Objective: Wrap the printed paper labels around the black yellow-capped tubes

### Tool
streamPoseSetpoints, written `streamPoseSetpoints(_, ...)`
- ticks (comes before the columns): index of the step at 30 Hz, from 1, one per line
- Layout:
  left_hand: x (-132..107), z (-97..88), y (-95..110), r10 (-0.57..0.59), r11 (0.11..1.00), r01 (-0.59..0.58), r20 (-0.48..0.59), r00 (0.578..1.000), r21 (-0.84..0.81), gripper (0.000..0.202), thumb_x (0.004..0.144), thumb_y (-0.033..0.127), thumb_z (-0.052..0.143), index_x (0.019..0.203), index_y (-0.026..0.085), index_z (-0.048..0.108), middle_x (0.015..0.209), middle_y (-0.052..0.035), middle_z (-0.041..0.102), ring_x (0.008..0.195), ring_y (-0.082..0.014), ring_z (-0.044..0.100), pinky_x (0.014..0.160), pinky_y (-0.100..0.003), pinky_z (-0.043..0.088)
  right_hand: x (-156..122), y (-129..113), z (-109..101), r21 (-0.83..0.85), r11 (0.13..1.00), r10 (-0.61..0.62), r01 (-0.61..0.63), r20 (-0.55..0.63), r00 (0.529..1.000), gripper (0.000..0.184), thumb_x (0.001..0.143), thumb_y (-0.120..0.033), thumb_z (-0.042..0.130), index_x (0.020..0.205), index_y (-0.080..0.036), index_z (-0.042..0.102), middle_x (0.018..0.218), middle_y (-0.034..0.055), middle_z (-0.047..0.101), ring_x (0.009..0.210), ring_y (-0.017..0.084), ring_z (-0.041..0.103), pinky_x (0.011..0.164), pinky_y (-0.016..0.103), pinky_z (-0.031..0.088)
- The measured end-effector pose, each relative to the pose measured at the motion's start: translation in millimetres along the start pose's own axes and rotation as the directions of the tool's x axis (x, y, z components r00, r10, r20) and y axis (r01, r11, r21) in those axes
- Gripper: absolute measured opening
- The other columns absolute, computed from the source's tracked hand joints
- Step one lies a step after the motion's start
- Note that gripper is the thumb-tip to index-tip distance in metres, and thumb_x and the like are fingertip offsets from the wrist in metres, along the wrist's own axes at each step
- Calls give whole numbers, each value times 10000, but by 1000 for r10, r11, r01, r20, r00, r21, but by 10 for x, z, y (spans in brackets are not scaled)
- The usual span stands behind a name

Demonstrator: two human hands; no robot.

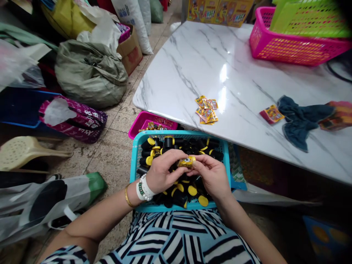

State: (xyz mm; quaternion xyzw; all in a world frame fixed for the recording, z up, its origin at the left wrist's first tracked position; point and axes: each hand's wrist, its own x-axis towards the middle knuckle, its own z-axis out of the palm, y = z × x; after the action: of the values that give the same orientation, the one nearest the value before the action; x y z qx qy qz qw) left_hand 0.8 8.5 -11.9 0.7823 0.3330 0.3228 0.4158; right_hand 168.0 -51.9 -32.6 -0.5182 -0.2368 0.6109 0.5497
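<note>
Between my two hands is a small canister with a yellow printed wrapper [184,162], lying on its side. My left hand [166,168] closes thumb and fingers round its left end. The fingers and thumb of my right hand [211,172] pinch its right end. Both hands are above a turquoise basket [134,157], which rests by my lap. Inside the basket lie many small black canisters with yellow caps [203,200], some tipped over. On the table just beyond is a small pile of yellow and pink printed packets [206,110].
A marbled white table [170,73] spreads ahead and right, its edge close to the basket. On it are a pink basket [291,49], a dark blue cloth [298,117] and yellow boxes [217,13]. A pink tray [134,126] sits beyond the basket; a stool [22,152] and bags stand left.
</note>
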Motion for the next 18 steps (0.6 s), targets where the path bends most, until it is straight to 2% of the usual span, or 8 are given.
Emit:
streamPoseSetpoints(2, 49, -24, 45, -193, 974, 193, 13, 981, -117, 239, 829, 293, 700, 1032, 176, 655, 935, -70, 714, 819, -182, 667, 757, -308, 534, 38, -9, -24, 28, 1000, 5, -6, 47, 999, 285, 768, -420, 790, 889, -168, 735, 754, 31, 755, 599, 151, 712, 589, 294, 650)
streamPoseSetpoints(4, 90, -33, 75, -391, 863, 406, 111, 914, -300, 265, 839, 398, 682, 953, 163, 637, 785, -38, 690, 626, -139, 635, 595, -259, 512, 80, -38, -63, 50, 998, 17, -23, 116, 993, 320, 811, -470, 739, 927, -171, 727, 723, 24, 729, 612, 153, 706, 584, 303, 652)
streamPoseSetpoints(7, 105, -9, 66, -526, 672, 585, 263, 809, -454, 371, 838, 520, 648, 827, 155, 581, 619, 2, 642, 434, -93, 564, 434, -198, 425, 124, -92, -117, 52, 998, 27, -38, 195, 980, 382, 787, -438, 770, 1094, -218, 714, 897, 35, 741, 721, 157, 712, 602, 300, 658)
streamPoseSetpoints(9, 90, 21, 37, -559, 623, 620, 283, 779, -477, 412, 809, 548, 675, 784, 154, 555, 574, 8, 634, 391, -81, 546, 395, -171, 386, 132, -99, -130, 35, 998, 46, -54, 218, 975, 383, 758, -370, 805, 1107, -234, 722, 946, 35, 743, 741, 155, 713, 623, 301, 663)
streamPoseSetpoints(12, 61, 54, -7, -545, 542, 634, 343, 765, -551, 424, 815, 561, 667, 847, 150, 568, 584, 0, 654, 392, -76, 556, 383, -153, 381, 114, -48, -104, 51, 997, 52, -63, 200, 978, 230, 743, -316, 819, 944, -220, 761, 899, 23, 733, 658, 146, 711, 602, 312, 664)
streamPoseSetpoints(15, 47, 57, -27, -512, 424, 654, 429, 744, -627, 426, 817, 562, 667, 860, 150, 570, 570, 11, 647, 356, -60, 523, 348, -141, 359, 80, 28, -55, 109, 994, -28, 12, 145, 989, 158, 706, -289, 844, 821, -225, 756, 953, 11, 690, 592, 136, 701, 506, 298, 645)
streamPoseSetpoints(18, 41, 54, -16, -545, 392, 682, 442, 713, -617, 457, 801, 584, 673, 735, 159, 519, 479, 36, 590, 280, -44, 441, 285, -132, 262, 46, 62, -34, 104, 990, -110, 97, 129, 986, 105, 739, -283, 819, 805, -236, 751, 935, -1, 648, 542, 119, 673, 451, 279, 616)
